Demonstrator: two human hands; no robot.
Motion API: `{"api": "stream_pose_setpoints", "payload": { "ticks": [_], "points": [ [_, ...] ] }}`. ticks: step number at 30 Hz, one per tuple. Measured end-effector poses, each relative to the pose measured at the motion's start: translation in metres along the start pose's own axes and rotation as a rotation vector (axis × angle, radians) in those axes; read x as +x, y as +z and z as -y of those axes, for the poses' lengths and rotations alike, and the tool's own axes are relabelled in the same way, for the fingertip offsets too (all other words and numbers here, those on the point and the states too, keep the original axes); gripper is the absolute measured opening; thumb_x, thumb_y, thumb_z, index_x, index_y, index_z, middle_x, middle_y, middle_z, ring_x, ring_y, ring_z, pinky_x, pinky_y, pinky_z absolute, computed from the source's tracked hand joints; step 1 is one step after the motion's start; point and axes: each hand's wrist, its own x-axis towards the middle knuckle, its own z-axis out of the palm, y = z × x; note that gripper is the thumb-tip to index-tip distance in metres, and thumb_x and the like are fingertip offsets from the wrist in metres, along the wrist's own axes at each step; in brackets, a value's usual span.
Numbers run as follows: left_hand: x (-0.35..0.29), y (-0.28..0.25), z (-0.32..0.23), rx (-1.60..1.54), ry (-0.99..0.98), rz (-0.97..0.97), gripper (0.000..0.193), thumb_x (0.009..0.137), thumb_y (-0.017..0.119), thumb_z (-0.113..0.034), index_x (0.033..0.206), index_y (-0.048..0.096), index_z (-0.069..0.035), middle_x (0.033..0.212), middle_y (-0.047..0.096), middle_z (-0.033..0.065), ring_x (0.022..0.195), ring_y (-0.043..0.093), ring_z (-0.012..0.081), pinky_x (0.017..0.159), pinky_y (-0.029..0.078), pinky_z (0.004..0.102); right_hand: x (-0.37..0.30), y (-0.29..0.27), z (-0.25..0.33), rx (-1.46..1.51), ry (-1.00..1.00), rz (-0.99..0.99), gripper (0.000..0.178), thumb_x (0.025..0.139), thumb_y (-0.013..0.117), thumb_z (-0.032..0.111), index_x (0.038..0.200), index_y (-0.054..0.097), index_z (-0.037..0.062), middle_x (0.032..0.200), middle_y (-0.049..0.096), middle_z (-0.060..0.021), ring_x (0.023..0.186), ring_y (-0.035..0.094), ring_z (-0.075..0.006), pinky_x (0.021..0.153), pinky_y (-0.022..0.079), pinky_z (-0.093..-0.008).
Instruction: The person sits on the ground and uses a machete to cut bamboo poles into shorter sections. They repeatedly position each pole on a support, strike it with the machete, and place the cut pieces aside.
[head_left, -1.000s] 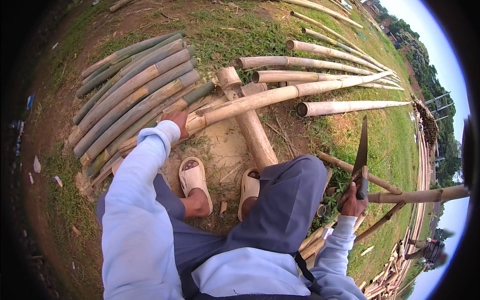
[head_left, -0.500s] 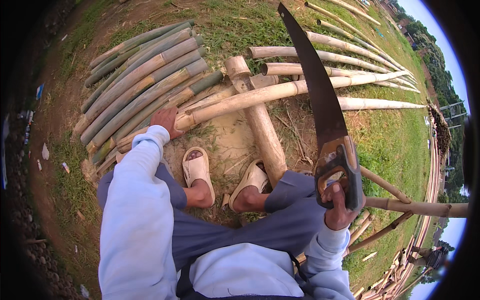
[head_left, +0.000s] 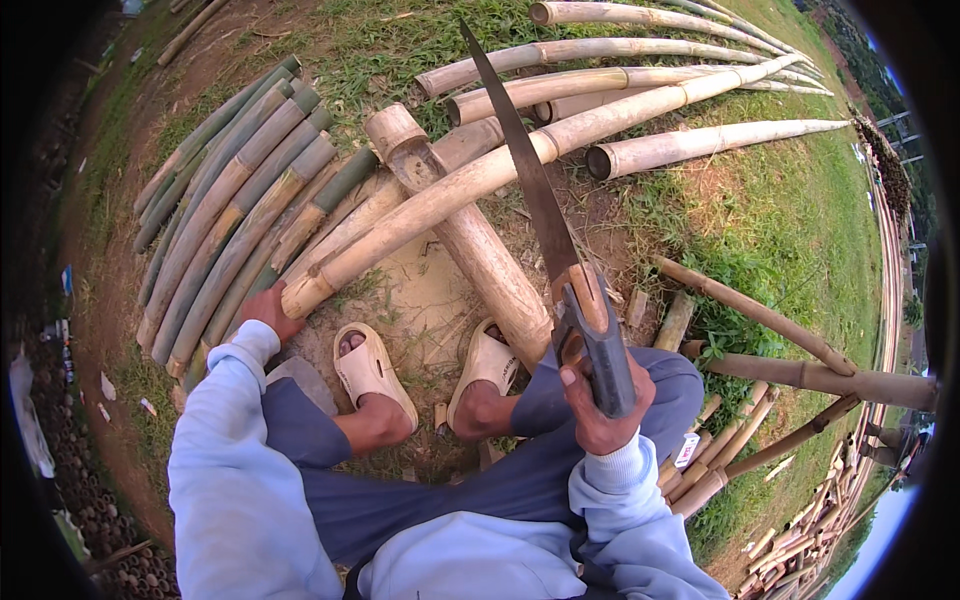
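My right hand point(head_left: 612, 402) is wrapped round the handle of a hand saw point(head_left: 535, 185). The saw's long dark blade points up and away, its toothed side toward the left. In the view, the blade crosses in front of a long pale bamboo pole point(head_left: 430, 205); whether they touch I cannot tell. That pole rests across a thick notched log point(head_left: 480, 255) and runs off to the far right. At the pole's near end, my left hand point(head_left: 270, 312) is closed on it, with the fingertips partly hidden.
Cut greenish bamboo lengths point(head_left: 235, 215) lie stacked at the left. Several long poles point(head_left: 600, 48) spread over the grass at the far right. A bamboo frame point(head_left: 790, 372) stands to my right, beside shorter pieces point(head_left: 735, 435). My sandalled feet point(head_left: 375, 375) flank bare soil.
The saw has come left and lower, its blade turned more edge-on. My left hand has moved down and left to the pole's near end. The whole view has shifted too.
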Motion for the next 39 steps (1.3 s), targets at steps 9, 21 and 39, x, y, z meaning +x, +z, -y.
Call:
{"api": "stream_pose_setpoints", "payload": {
  "ticks": [9,21,39],
  "points": [
    [0.073,-0.05,-0.109,0.013,0.093,-0.024,0.053,0.078,0.08,-0.032,0.117,0.063,0.0,0.108,0.073,0.024,0.105,0.071,0.0408,0.093,0.056,0.0487,-0.013,0.006,-0.002,-0.054,-0.005,0.041,0.016,0.086,0.076,0.004,0.098,0.067,-0.0023,0.075,0.065,-0.0062,0.066,0.059,-0.0119,0.064,0.049,-0.0288],
    [0.075,-0.013,-0.112,-0.043,0.087,-0.118,0.073,0.077,0.083,-0.042,0.135,0.055,-0.008,0.121,0.071,0.0177,0.114,0.068,0.0361,0.103,0.051,0.0473,-0.049,0.064,-0.008,-0.041,0.018,0.301,0.017,0.086,0.075,0.003,0.1,0.067,-0.0013,0.079,0.07,-0.0114,0.071,0.071,-0.0176,0.067,0.053,-0.0308],
    [0.078,-0.026,-0.103,-0.101,0.036,0.014,0.048,0.08,0.079,-0.035,0.116,0.067,-0.005,0.11,0.075,0.0193,0.106,0.072,0.0349,0.096,0.056,0.0458,-0.053,0.075,0.006,-0.092,0.18,0.391,0.027,0.088,0.076,0.004,0.114,0.07,0.0005,0.088,0.073,-0.015,0.081,0.073,-0.0205,0.076,0.055,-0.033]
  ]
}}
